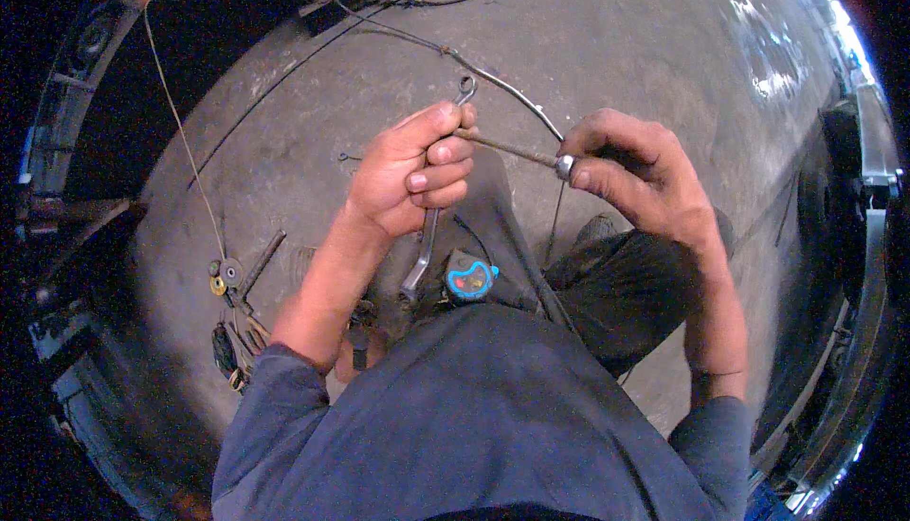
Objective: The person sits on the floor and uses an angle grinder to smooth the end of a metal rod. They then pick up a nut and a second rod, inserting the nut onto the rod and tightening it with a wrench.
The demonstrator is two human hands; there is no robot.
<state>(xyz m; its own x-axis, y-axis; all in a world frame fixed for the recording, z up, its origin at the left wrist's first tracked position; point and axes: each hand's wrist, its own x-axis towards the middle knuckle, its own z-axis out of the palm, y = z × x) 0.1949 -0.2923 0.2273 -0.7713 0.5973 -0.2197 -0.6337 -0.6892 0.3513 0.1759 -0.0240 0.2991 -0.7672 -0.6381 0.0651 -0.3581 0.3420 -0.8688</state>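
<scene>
My left hand [409, 168] is closed around a double-ended ring spanner [430, 238]. One ring end sticks up above the fingers, and the other hangs below the fist. The same hand also holds one end of a thin brownish rod or cable [512, 148]. My right hand [649, 175] pinches a shiny metal nut or fitting [565, 167] at the rod's other end, between thumb and forefinger. Beyond the right hand, a silvery tube or cable [507, 88] runs away across the floor; whether it joins the fitting is hidden by the fingers.
Washers [227, 276], a short bar [264, 263] and several small tools [248, 339] lie on the floor at the left. Black cable [284, 78] stretches across the far left, near a thin hanging cord [175, 109]. A blue-rimmed round object [471, 278] sits by my lap.
</scene>
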